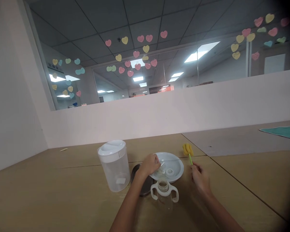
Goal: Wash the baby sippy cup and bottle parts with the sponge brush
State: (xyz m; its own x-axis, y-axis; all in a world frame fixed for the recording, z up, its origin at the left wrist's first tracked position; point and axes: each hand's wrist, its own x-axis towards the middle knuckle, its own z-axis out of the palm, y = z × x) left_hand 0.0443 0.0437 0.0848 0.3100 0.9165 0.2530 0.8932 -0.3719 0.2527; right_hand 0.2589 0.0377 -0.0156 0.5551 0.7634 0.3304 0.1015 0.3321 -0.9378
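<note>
My right hand (201, 178) is wrapped round the green handle of a sponge bottle brush (188, 150), its yellow head pointing up and away. My left hand (150, 165) is over the left rim of a white plate (180, 170), fingers curled; what they hold, if anything, is too small and blurred to make out. Small white and clear parts (169, 172) lie on the plate. In front of it stands a clear baby bottle (164, 199) with two white side handles and an uncovered mouth. A dark round metal dish (145, 188) is partly hidden beneath my left forearm.
A tall translucent pitcher (114, 170) with a white lid stands left of the dish. Behind the table (70, 193) rises a low white wall (147, 117) below a window. A teal cloth (284, 131) lies at the far right.
</note>
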